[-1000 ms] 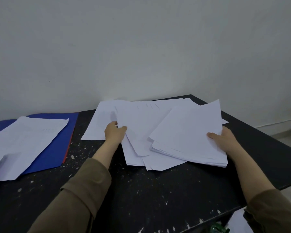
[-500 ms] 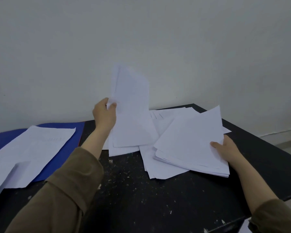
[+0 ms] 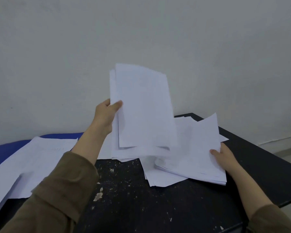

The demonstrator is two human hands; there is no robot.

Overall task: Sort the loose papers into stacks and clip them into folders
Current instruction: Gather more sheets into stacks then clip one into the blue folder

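Head view. The left hand [image 3: 106, 113] is gripping a sheaf of white sheets [image 3: 141, 106] by its left edge, thumb curled over the front, and is holding it raised and nearly upright in front of the pale wall [image 3: 141, 31]. The sheaf's lower edge is hanging just above the loose papers [image 3: 166, 179] lying fanned on the black table [image 3: 124, 199] between the two hands. The right hand [image 3: 225, 157] is holding the right edge of a thicker stack [image 3: 196, 157], thumb lying on the top sheet, fingers going under and hidden; this stack is resting on the loose papers. Left of the left forearm, more white sheets [image 3: 32, 162] are lying on a blue folder [image 3: 5, 152], well apart from the raised sheaf. Both arms are wearing olive-brown sleeves [image 3: 57, 190]. White flecks are showing on the tabletop below the left hand.
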